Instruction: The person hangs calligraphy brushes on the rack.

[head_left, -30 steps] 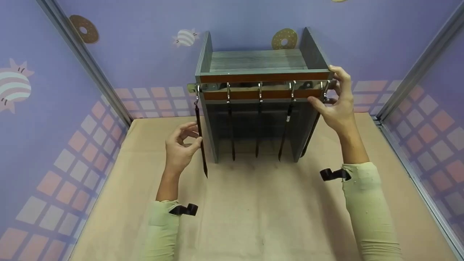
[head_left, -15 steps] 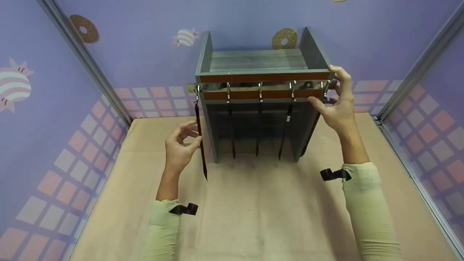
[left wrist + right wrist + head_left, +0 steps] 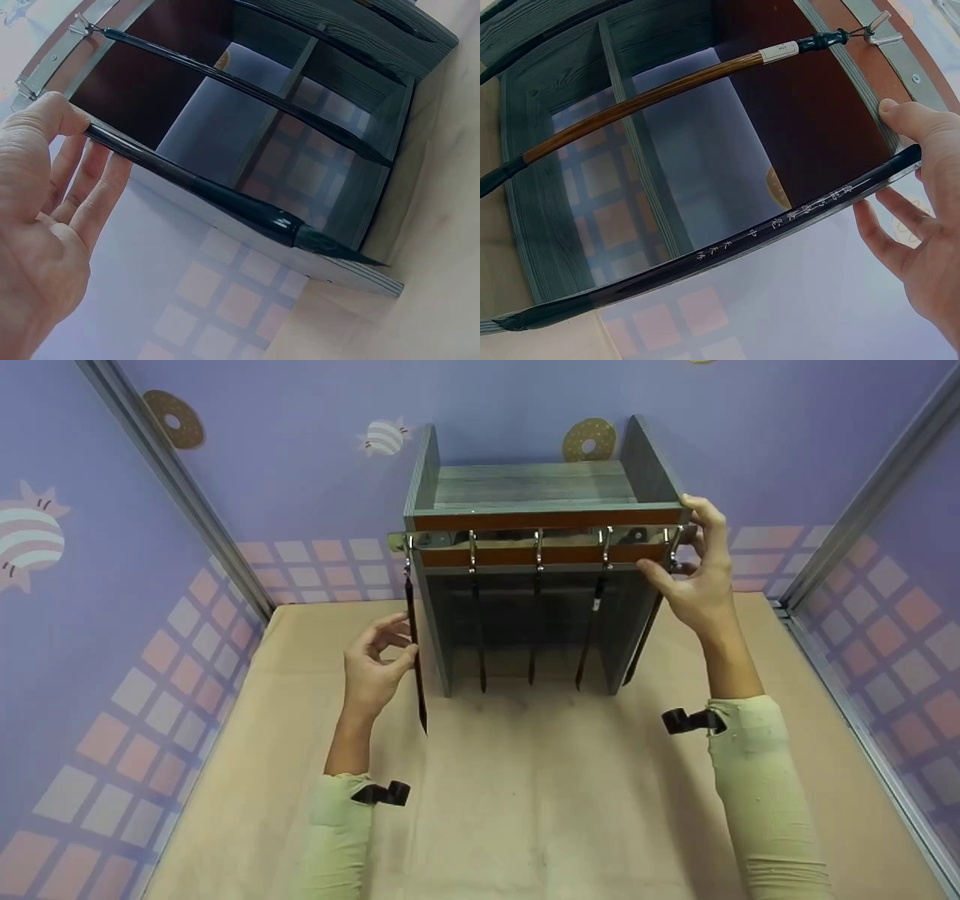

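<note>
— Hanging from the chrome rail point(image 3: 525, 538) on the front of the grey wooden rack point(image 3: 529, 491) are five calligraphy brushes. Which one does the left hand point(image 3: 371, 664) have?

— The leftmost brush point(image 3: 415, 652), which hangs from the hook at the rail's left end, just outside the rack's left wall. In the left wrist view the thumb point(image 3: 56, 112) lies on the black handle and the fingers point(image 3: 94, 180) sit under it, only loosely bent. So it is a light pinch, not a fist.

— Where does that brush point?

— Straight down, with its dark tip above the beige table point(image 3: 525, 810), a little lower than the rack's foot in the head view.

— And the right hand point(image 3: 694, 566)?

— It is at the rail's right end, by the rack's upper right corner. The thumb presses the front board and the fingers spread round the top of the rightmost brush point(image 3: 727, 255). That black handle carries a row of pale characters, and it passes between thumb and fingers. Whether the fingers actually press it cannot be told.

— What about the other three?

— They hang free inside the rack's opening, well apart from both hands. One, the brown brush point(image 3: 645, 101), has a white label near its top and hangs next to the rightmost one.

— Anything else?

— Purple walls point(image 3: 285, 405) with doughnut prints stand behind the rack, and both forearms wear pale green sleeves point(image 3: 757, 780).
</note>
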